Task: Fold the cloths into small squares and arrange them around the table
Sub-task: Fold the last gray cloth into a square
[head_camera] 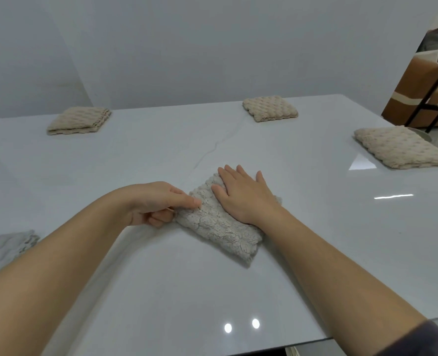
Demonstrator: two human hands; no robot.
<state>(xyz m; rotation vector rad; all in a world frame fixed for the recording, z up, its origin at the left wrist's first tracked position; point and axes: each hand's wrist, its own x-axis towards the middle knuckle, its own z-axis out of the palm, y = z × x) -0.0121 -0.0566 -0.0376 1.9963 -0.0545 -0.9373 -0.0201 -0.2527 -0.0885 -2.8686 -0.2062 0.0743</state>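
Observation:
A beige fluffy cloth, folded into a small rectangle, lies in the middle of the white table. My right hand rests flat on its far half, fingers spread and pressing down. At the cloth's left edge, my left hand pinches the fabric between thumb and fingers. Three folded beige cloths lie around the table: one at the far left, one at the far middle, one at the right edge. A paler folded cloth sits at the near left, partly behind my left forearm.
A grey wall stands behind the table's far edge. At the right, beyond the table, is a brown and cream chair with a black frame. The table's near edge runs along the bottom right.

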